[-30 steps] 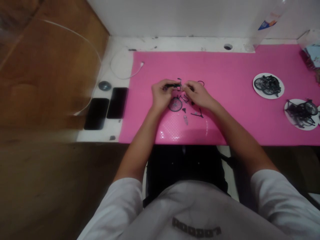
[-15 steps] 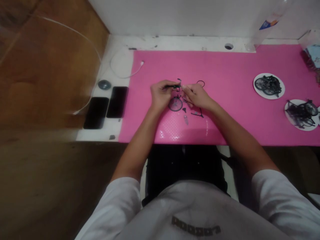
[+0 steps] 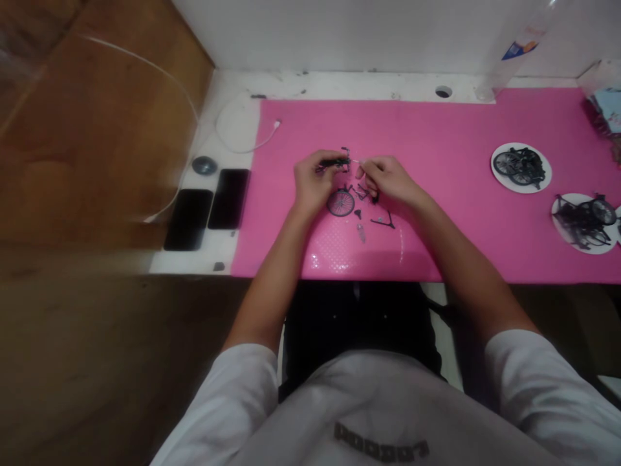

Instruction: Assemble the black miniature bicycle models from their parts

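Slightly farther from the bench's near edge than a second ago, the black part (image 3: 334,163) has moved, and a ring formerly visible beyond the right hand (image 3: 392,182) is out of sight. At left, a white cable (image 3: 251,151) loops over the bench (image 3: 167,262) onto a pink mat (image 3: 436,136). Next come a dark disc (image 3: 204,166) and two phones (image 3: 188,220) lying side by side. The left hand (image 3: 310,182) is above the mat, its grip clamped on the black part. Below lie a wheel (image 3: 341,203), a saddle (image 3: 358,213) and a clear piece (image 3: 361,233). The right hand's grip is pinched on a thin pale rod (image 3: 356,161) pointing at the black part; whether they touch cannot be told. Beside that wrist lies a strut (image 3: 385,224). Farther right, a bottle (image 3: 521,48) stands behind two white plates (image 3: 504,184), both piled with black bike parts (image 3: 520,167).
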Action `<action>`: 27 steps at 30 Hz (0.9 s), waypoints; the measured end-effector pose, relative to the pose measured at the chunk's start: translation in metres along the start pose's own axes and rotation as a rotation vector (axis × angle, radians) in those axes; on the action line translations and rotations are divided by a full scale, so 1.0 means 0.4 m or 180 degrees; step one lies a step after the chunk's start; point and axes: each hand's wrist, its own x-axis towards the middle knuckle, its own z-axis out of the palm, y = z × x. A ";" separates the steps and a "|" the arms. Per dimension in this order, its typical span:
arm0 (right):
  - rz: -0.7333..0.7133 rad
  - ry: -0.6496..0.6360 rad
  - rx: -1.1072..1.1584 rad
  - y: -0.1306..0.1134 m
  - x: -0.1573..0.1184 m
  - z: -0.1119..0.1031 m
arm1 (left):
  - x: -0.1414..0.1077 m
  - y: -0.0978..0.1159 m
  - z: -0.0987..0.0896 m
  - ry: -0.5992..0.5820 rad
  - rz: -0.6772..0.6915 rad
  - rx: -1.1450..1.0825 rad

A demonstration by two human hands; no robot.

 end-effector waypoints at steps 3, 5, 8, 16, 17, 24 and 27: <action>-0.0366 0.0323 0.0090 0.025 0.021 -0.006 | 0.000 -0.015 0.004 0.0003 0.0045 0.0023; -0.0627 0.0442 -0.0001 0.036 0.031 -0.005 | -0.003 -0.024 0.007 -0.0050 0.0073 0.0028; -0.0780 0.0583 -0.0282 0.041 0.034 0.004 | -0.010 -0.030 0.008 -0.0171 0.0154 0.0054; -0.0605 0.0779 -0.0708 0.059 0.033 0.009 | -0.015 -0.037 -0.003 -0.0329 0.0416 0.0364; -0.0629 0.0841 -0.0756 0.060 0.034 0.006 | -0.012 -0.038 -0.004 -0.0372 0.0410 0.0371; -0.0968 0.1381 -0.1145 0.027 0.007 -0.003 | 0.008 -0.051 -0.030 -0.0321 0.0466 0.0325; -0.1201 0.1451 -0.1242 0.020 0.000 -0.003 | 0.012 -0.074 -0.030 -0.0189 0.0257 -0.0071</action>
